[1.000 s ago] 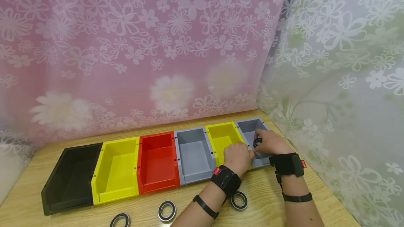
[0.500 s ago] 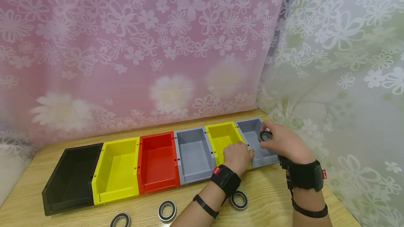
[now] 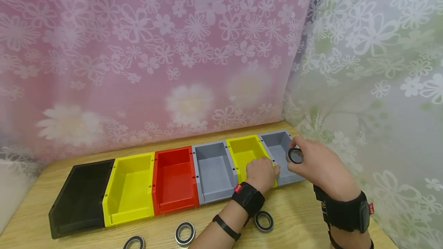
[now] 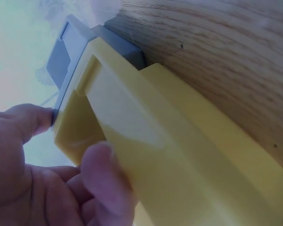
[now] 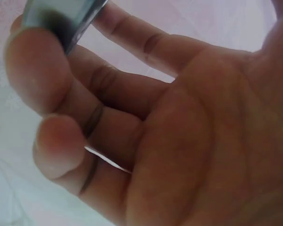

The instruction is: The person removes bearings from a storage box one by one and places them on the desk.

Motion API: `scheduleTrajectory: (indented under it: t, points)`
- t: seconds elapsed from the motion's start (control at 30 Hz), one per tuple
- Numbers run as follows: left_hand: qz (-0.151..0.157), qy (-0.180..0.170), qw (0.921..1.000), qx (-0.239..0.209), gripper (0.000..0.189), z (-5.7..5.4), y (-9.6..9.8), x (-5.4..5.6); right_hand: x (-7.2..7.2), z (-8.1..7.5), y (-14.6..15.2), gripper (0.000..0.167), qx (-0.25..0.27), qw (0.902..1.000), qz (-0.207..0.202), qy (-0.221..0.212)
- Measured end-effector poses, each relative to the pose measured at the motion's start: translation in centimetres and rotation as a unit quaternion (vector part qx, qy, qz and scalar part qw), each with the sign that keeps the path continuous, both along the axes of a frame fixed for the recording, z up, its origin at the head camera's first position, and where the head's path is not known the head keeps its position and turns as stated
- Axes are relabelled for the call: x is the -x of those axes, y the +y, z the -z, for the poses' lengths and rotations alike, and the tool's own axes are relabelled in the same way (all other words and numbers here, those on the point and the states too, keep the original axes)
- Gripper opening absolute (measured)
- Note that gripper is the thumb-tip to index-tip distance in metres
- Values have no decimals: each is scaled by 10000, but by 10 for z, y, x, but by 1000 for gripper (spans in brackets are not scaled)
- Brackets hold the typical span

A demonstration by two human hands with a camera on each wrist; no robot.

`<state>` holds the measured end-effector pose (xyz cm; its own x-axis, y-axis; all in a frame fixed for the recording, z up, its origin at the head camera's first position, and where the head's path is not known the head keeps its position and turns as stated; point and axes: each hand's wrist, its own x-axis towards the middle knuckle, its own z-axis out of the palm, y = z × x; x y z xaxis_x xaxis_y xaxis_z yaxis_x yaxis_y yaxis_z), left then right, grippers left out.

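My right hand (image 3: 322, 168) pinches a ball bearing (image 3: 290, 154) between thumb and fingers, above the right side of the end grey bin (image 3: 275, 140). In the right wrist view, part of the bearing's shiny metal edge (image 5: 61, 19) shows at the fingertips, and the other fingers are bent. My left hand (image 3: 261, 174) grips the right-hand yellow bin (image 3: 243, 146) at its front, by the wall beside the end grey bin. The left wrist view shows the thumb on that wall's edge and the fingers (image 4: 104, 174) curled at the yellow bin's opening.
Left of these bins, a grey bin (image 3: 212, 168), a red bin (image 3: 174, 178), another yellow bin (image 3: 131, 187) and a black bin (image 3: 79, 195) continue the row. On the wooden table in front lie bearings (image 3: 177, 234), one near my left wrist. Floral curtains (image 3: 138, 68) stand behind and right.
My right hand has drawn the bearing from inside the end grey bin toward the right and nearer to me, turning its face into view. My left hand stays in place.
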<state>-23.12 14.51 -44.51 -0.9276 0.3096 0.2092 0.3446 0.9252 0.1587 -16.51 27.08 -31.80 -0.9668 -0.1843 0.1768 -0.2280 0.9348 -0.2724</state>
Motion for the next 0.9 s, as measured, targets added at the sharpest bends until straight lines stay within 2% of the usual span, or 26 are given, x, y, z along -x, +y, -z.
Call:
scheduleTrajectory:
  t: [0.17,0.27,0.43,0.63,0.9]
  points:
    - [109,141,9998,-91,53,-3,-3,0,-6,14,1,36,-449,9989,-4,-140]
    - [114,74,9998,-120,54,-4,-3,0,-10,33,5,37,-649,9969,-38,-453]
    - [129,-209,9994,-258,53,-3,-2,0,-13,69,16,35,-670,9917,-179,-1084]
    - [199,53,9993,-324,52,-2,-4,1,-14,106,27,34,-667,9887,-345,-1297]
    - [78,-14,9996,-268,51,-1,-3,-1,-21,126,32,45,-614,9860,-178,-1542]
